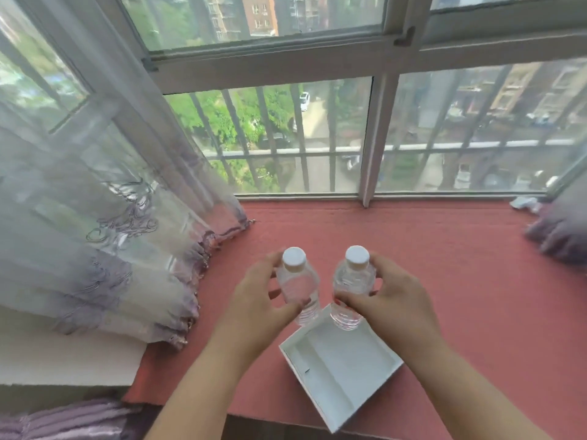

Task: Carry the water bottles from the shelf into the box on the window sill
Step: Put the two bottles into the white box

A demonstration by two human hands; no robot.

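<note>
Gripping one bottle in each hand: left hand [257, 296] wrapping the left bottle [298, 287], right hand [394, 296] the right bottle [352, 281]. Hovering at twelve o'clock of the white box [343, 369] on the window sill [444, 265]. Better lowering upright, one at a time, clearing the rim.

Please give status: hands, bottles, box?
Left hand grips left bottle; right hand grips right bottle. Both over box far corner, not yet in. Nothing blocking.

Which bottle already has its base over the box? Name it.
The bottle in the right hand: that bottle hangs over the white box's far corner; the left one hangs beyond its edge.
</note>
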